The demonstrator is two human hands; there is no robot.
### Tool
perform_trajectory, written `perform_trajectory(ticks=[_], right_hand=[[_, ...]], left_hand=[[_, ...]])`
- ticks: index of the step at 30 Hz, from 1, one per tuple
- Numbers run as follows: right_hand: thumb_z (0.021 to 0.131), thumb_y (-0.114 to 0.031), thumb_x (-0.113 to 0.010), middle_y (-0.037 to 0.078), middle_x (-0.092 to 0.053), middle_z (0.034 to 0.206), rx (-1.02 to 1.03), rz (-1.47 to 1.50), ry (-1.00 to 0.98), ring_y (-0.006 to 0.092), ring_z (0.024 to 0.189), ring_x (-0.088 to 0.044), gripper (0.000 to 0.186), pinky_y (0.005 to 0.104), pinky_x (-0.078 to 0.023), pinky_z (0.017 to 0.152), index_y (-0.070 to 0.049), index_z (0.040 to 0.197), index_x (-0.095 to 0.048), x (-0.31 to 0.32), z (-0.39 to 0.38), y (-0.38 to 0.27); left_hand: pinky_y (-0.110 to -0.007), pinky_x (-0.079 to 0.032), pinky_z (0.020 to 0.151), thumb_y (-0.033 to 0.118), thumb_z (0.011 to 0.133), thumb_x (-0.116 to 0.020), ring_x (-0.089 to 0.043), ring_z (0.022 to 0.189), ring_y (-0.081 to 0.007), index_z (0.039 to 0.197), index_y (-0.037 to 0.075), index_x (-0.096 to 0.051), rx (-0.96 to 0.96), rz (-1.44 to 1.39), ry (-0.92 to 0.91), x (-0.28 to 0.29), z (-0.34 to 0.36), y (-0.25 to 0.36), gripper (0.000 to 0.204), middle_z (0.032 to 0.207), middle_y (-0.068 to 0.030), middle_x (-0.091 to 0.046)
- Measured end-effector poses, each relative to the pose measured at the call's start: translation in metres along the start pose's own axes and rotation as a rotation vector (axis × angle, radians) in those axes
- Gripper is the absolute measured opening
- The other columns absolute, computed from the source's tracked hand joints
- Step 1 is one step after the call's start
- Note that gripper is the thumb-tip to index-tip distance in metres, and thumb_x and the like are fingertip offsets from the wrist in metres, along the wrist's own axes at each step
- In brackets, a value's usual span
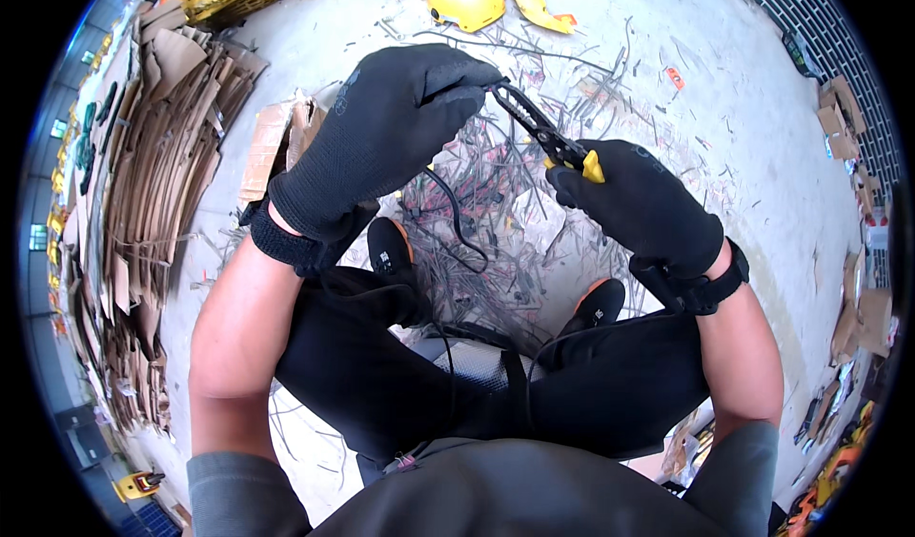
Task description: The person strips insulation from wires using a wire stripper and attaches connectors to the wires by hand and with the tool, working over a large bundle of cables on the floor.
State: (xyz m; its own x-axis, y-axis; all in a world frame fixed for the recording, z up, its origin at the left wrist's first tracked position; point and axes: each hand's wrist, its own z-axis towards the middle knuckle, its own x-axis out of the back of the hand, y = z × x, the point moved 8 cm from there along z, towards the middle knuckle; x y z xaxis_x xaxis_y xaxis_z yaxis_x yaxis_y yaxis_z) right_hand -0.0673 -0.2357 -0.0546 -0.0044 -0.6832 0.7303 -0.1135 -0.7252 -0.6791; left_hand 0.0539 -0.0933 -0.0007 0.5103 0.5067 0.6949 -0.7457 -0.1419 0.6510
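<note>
Pliers (555, 144) over wire scraps (505, 275); cardboard (162, 175) left

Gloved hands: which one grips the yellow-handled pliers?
The right hand, closed around the pliers at their yellow end; the left hand is by their dark tips instead.

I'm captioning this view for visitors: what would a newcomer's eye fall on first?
Probably the yellow-handled pliers in the right hand, just above centre, their tip at the left hand. Next, the wire scraps strewn over the floor beneath both hands. Then the cardboard stack along the left and the yellow dome at the top.
</note>
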Motion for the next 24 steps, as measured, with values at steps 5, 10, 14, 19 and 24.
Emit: perform_trajectory(ticks=[5,10,14,19,24], right_hand=[[0.094,-0.025,-0.064,0.020,-0.061,0.076,0.114,-0.035,0.045,0.0370,0.071,-0.061,0.026,0.0424,-0.048,0.063,0.001,0.088,-0.063,0.002,-0.004,-0.009],[0.094,-0.026,-0.064,0.019,-0.061,0.074,0.130,-0.041,0.051,0.0365,0.069,-0.062,0.027,0.0415,-0.049,0.062,0.001,0.089,-0.064,-0.001,-0.002,-0.003],[0.098,-0.031,-0.061,0.007,-0.062,0.069,0.058,-0.039,-0.005,0.0161,0.061,-0.058,0.032,0.0333,-0.046,0.060,0.000,0.090,-0.067,-0.003,0.000,0.002],[0.098,-0.028,-0.061,0.008,-0.062,0.070,0.030,0.025,-0.071,0.0160,0.062,-0.058,0.029,0.0330,-0.046,0.060,0.001,0.092,-0.066,-0.006,0.000,-0.001],[0.099,-0.026,-0.060,0.007,-0.061,0.071,0.103,0.009,-0.081,0.0155,0.062,-0.056,0.027,0.0327,-0.045,0.060,0.001,0.095,-0.065,-0.006,0.000,0.000]], left_hand=[[-0.029,-0.049,0.068,0.008,0.091,-0.065,-0.057,0.070,-0.0166,0.113,0.001,-0.069,-0.096,0.140,0.036,0.000,-0.001,0.008,0.023,0.084,-0.0100,-0.064],[-0.036,-0.053,0.075,0.007,0.088,-0.067,-0.066,0.082,-0.0302,0.110,0.001,-0.069,-0.241,0.252,0.069,0.000,0.001,0.018,0.023,0.091,-0.0160,-0.068],[-0.040,-0.053,0.070,0.006,0.084,-0.066,-0.065,0.080,-0.0370,0.105,-0.001,-0.067,-0.234,0.208,0.056,0.001,0.004,0.026,0.022,0.087,-0.0189,-0.067],[-0.034,-0.052,0.074,0.006,0.088,-0.068,-0.065,0.079,-0.0278,0.110,0.002,-0.070,-0.294,0.351,0.047,-0.004,0.000,0.023,0.022,0.089,-0.0146,-0.067],[-0.034,-0.052,0.073,0.005,0.087,-0.069,-0.066,0.079,-0.0283,0.109,0.002,-0.070,-0.268,0.352,0.032,-0.005,0.002,0.024,0.022,0.089,-0.0140,-0.067]])
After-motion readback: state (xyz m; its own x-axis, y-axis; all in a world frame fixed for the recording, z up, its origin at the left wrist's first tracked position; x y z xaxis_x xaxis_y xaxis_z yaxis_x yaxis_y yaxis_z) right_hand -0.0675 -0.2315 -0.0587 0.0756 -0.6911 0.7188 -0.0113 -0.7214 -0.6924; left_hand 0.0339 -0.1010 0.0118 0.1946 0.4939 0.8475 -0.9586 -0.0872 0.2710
